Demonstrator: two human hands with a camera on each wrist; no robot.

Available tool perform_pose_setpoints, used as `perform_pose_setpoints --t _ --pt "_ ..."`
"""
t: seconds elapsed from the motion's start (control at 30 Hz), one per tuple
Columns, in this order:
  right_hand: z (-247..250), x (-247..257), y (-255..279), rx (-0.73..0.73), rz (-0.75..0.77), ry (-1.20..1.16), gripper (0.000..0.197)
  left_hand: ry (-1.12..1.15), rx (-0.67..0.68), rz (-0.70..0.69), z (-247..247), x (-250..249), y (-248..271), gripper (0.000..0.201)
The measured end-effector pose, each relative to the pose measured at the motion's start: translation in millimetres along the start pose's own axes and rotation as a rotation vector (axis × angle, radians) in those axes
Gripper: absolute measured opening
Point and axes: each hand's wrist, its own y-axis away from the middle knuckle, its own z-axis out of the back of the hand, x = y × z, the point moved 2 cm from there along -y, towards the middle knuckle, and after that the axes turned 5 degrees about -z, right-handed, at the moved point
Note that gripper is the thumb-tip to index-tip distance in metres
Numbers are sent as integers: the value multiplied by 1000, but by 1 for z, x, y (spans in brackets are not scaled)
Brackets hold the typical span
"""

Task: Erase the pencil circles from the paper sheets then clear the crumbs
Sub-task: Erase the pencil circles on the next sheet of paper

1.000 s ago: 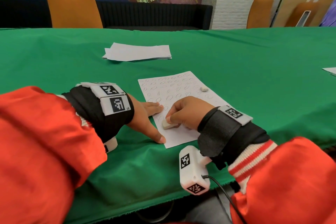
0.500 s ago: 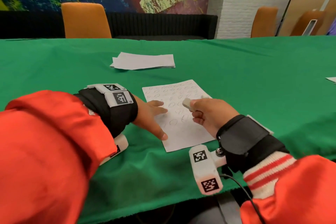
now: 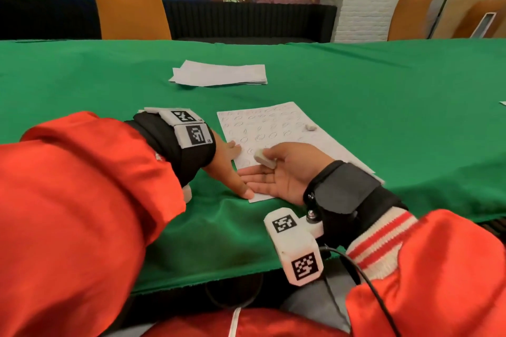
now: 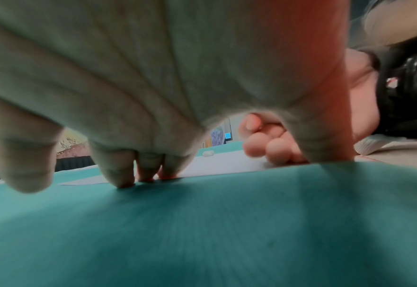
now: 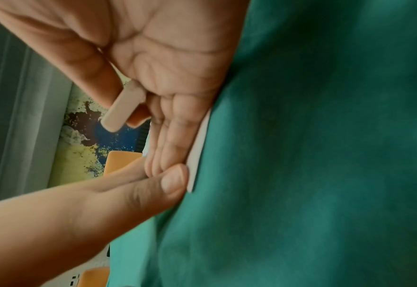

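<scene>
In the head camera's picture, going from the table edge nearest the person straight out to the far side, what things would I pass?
Right hand pinching the eraser → the sheet with pencil circles → the stack of papers → the orange chair behind the green table.

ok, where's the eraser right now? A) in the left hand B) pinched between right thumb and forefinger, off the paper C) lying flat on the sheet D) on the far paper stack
B: the eraser is pinched between thumb and forefinger of the right hand, clear of the sheet, while the left hand presses the sheet's left edge.
</scene>
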Motion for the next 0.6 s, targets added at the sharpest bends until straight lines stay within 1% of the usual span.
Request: perform_pose_setpoints --t 0.07,0.1,0.13,0.17,0.2,0.23,0.27,0.3,0.33,0.37,0.43,0.47,0.5,0.57,0.6 --pt "0 3 -2 -33 -6 -4 27 -9 -8 2 0 0 -1 112" --pt "3 6 -3 -97 23 -38 27 -5 -11 1 0 0 -1 112" --pt "9 12 -5 -199 81 -86 24 8 -14 -1 0 0 -1 111" --pt "16 18 -6 -334 159 -167 20 23 -16 -2 0 0 -1 111" --pt "23 24 -5 -417 251 -198 25 32 -18 -1 0 -1 0 111" --pt "26 27 -1 -429 287 -255 33 35 -20 1 0 -1 0 110" --pt "24 27 2 -364 271 -323 35 36 -24 2 1 -1 -1 110" --pt "16 23 6 -238 222 -329 28 39 -26 0 1 0 -1 111" --pt "9 17 7 -130 147 -279 23 46 -26 -5 1 2 -2 112" --pt "0 10 7 -50 71 -229 25 52 -24 -8 1 3 -4 114" --pt "-6 -2 3 -21 6 -154 28 47 -15 -2 -1 3 -4 117" --pt "-5 -1 0 -40 9 -149 28 39 -14 0 -1 3 -4 117" --pt "-2 2 -3 -102 39 -151 26 36 -16 -3 -1 2 -4 116" --pt "11 15 -6 -299 173 -191 23 48 -25 -9 0 1 -2 114" --pt "20 22 -6 -411 246 -218 29 58 -29 -8 0 0 -2 114"
